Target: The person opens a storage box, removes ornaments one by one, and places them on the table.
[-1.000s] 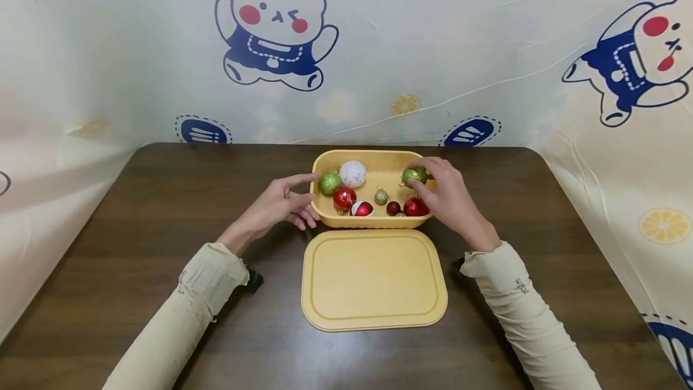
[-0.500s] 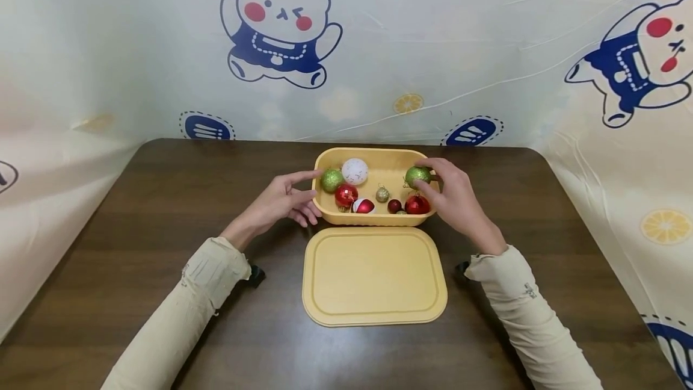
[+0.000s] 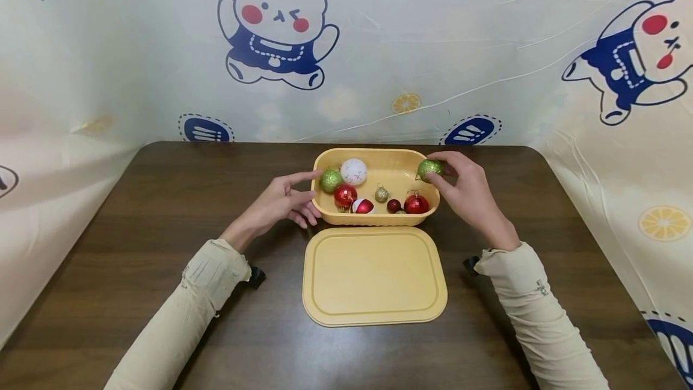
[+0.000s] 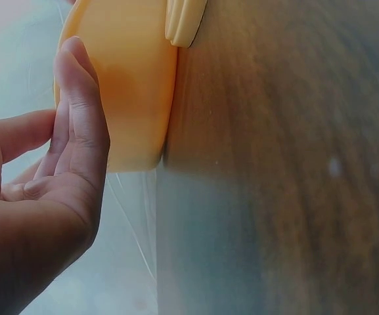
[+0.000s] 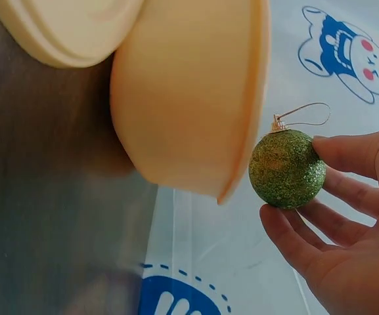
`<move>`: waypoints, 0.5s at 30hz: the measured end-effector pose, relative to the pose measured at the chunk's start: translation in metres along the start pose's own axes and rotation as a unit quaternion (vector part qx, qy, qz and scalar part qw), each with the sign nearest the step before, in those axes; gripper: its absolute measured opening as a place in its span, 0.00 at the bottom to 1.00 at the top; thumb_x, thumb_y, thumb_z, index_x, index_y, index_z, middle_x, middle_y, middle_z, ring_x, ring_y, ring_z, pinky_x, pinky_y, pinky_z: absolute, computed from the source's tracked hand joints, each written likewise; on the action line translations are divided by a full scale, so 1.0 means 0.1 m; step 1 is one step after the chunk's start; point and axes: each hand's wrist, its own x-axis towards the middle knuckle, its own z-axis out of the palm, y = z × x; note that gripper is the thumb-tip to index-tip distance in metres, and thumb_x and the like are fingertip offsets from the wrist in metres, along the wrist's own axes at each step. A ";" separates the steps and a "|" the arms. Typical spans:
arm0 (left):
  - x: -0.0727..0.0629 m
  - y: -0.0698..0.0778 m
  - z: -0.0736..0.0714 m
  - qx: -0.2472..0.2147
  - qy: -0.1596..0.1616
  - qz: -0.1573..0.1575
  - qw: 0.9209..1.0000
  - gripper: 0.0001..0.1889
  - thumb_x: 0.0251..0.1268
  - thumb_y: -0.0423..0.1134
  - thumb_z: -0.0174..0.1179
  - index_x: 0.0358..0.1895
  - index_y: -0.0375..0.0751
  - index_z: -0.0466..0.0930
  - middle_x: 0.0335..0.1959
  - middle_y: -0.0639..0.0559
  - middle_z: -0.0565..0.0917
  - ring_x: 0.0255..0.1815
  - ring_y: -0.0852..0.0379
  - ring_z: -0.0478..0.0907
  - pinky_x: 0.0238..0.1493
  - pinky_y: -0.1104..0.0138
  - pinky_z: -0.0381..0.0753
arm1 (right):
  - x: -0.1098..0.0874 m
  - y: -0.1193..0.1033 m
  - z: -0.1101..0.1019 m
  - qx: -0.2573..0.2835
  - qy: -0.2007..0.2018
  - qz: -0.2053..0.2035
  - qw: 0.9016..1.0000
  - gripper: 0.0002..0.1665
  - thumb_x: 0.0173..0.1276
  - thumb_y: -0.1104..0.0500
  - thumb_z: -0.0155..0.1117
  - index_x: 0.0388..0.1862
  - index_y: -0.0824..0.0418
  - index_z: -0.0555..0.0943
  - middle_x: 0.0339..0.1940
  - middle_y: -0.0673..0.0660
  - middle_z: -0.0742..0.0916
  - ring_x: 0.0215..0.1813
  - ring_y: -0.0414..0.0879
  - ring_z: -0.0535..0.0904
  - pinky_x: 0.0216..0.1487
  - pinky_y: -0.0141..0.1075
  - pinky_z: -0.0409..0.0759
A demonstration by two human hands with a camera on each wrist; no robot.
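One green bauble (image 5: 286, 169) (part-hidden) in right grip (image 3: 468, 190)

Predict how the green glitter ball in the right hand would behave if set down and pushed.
The green glitter ball would probably roll readily, being round, though its gold cap might make it wobble. It seems light: the right hand holds it by the tips of its fingers. Its grainy surface suggests it isn't very slippery.

A small bauble (image 3: 400, 212) — gold, perhaps — mostly hidden behind the near wall of the yellow box (image 3: 373, 220).
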 end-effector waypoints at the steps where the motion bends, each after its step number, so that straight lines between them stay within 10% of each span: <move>1: 0.00 0.00 0.00 -0.001 0.000 0.000 1.000 0.28 0.77 0.34 0.53 0.77 0.46 0.61 0.32 0.34 0.87 0.29 0.46 0.87 0.30 0.56 0.88 | 0.00 0.01 -0.01 -0.001 0.001 0.001 1.000 0.19 0.66 0.68 0.69 0.55 0.69 0.80 0.53 0.64 0.83 0.50 0.56 0.82 0.53 0.53 0.82; 15: -0.01 0.00 0.00 -0.002 0.002 0.001 1.000 0.28 0.77 0.34 0.52 0.77 0.46 0.60 0.32 0.34 0.87 0.29 0.46 0.86 0.29 0.56 0.87 | -0.01 0.15 -0.18 -0.017 0.008 0.037 0.999 0.20 0.68 0.63 0.68 0.57 0.68 0.80 0.54 0.64 0.83 0.50 0.56 0.83 0.53 0.54 0.82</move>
